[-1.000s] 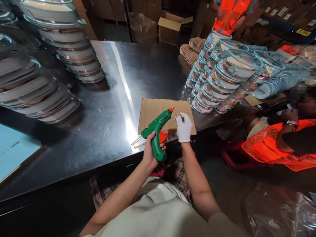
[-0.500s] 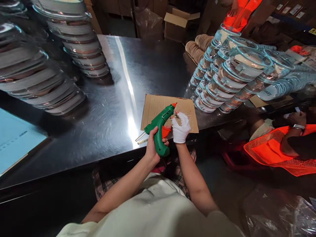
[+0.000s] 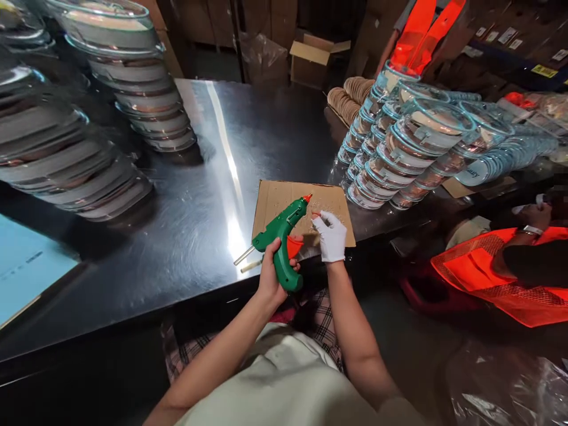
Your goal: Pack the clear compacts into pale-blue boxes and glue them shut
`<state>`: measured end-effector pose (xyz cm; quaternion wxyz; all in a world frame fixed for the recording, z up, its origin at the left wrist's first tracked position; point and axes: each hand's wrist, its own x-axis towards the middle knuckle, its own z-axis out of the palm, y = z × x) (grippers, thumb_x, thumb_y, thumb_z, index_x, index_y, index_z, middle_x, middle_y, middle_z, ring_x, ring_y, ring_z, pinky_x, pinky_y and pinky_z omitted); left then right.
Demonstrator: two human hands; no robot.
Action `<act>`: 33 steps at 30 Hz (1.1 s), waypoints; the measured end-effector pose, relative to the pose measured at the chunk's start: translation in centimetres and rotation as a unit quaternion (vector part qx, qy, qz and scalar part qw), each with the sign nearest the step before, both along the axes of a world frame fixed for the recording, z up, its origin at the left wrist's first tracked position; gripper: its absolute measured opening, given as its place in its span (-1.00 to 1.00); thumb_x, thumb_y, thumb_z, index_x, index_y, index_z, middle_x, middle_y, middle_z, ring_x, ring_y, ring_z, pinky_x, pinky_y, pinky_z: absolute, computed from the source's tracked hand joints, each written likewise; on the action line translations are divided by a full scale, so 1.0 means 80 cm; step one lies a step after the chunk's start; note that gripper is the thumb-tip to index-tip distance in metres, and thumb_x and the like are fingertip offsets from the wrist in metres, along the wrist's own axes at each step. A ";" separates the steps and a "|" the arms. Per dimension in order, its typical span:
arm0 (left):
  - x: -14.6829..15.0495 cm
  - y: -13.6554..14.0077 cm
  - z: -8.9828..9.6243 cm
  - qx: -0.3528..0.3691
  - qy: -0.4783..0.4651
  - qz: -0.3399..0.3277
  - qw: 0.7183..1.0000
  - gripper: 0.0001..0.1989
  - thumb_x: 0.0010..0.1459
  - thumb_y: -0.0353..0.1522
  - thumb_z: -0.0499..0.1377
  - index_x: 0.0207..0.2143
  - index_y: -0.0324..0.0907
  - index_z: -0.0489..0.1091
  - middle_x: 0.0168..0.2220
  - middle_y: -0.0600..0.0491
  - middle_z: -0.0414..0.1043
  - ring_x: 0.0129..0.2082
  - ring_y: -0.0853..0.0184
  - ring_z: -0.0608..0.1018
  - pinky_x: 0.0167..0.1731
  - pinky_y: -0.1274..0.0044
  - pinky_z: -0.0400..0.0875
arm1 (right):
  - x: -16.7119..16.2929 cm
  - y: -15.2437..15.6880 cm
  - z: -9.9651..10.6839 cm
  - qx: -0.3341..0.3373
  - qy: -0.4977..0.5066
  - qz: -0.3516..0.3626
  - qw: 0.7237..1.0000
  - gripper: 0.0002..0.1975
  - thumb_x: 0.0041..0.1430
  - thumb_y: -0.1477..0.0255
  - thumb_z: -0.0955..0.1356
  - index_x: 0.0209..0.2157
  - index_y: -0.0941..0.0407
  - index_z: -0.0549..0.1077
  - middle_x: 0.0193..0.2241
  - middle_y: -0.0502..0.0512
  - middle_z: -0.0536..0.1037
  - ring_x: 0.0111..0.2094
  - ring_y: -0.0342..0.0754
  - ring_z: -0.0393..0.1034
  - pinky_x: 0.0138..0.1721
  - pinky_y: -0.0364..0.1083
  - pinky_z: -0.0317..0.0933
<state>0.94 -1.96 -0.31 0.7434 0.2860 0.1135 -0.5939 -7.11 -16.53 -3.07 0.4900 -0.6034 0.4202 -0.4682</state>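
Observation:
My left hand is wrapped round the handle of a green hot glue gun, by its orange trigger. The gun's orange nozzle points up and to the right, and a clear glue stick juts from its back end. My right hand, in a white glove with bare fingertips, is raised just right of the nozzle, apart from it. Its thumb and finger are drawn together; anything between them is too small to make out. Below both hands lies a cardboard sheet with glue-like specks on its right half.
Stacks of clear round tubs stand at the left and right of the metal table. A blue sheet lies at the left edge. Another stick is near the front edge. A person in an orange vest sits at right.
My right hand has moved a little right, away from the nozzle, and its fingertips have come together. The glue gun has shifted slightly left in my left hand.

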 end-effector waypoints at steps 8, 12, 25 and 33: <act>-0.004 -0.001 0.010 -0.003 0.048 -0.014 0.999 -0.77 0.23 -0.30 0.20 -0.12 -0.24 0.49 -0.32 0.04 0.68 -0.76 0.59 0.36 -0.73 0.71 0.30 | 0.011 0.015 -0.015 -0.170 0.023 -0.070 0.983 -0.72 0.20 0.15 0.47 -0.31 0.08 0.68 -0.29 0.13 0.71 -0.23 0.01 0.56 -0.10 0.02 0.46; -0.006 -0.002 0.011 -0.004 0.047 -0.019 0.999 -0.78 0.24 -0.31 0.19 -0.12 -0.24 0.49 -0.29 0.03 0.69 -0.76 0.59 0.35 -0.74 0.71 0.29 | 0.012 0.009 -0.026 -0.277 0.060 -0.111 0.953 -0.71 0.33 0.16 0.41 -0.35 0.06 0.60 -0.29 0.13 0.67 -0.21 0.02 0.55 -0.05 0.04 0.44; -0.001 -0.002 0.012 0.003 0.055 -0.049 0.997 -0.79 0.24 -0.31 0.24 -0.11 -0.21 0.48 -0.27 0.04 0.69 -0.75 0.60 0.34 -0.75 0.71 0.28 | -0.022 -0.042 -0.015 -0.329 0.235 -0.118 0.907 -0.71 0.48 0.20 0.20 -0.19 0.07 0.42 -0.24 0.19 0.55 -0.15 0.07 0.46 -0.03 0.03 0.33; -0.001 -0.002 -0.006 0.002 0.010 -0.044 0.999 -0.70 0.19 -0.28 0.31 -0.05 -0.21 0.52 -0.21 0.03 0.71 -0.71 0.57 0.41 -0.69 0.69 0.38 | -0.051 -0.080 0.008 -0.253 0.279 -0.107 0.920 -0.71 0.40 0.19 0.20 -0.19 0.08 0.41 -0.21 0.21 0.57 -0.12 0.10 0.46 -0.03 0.05 0.31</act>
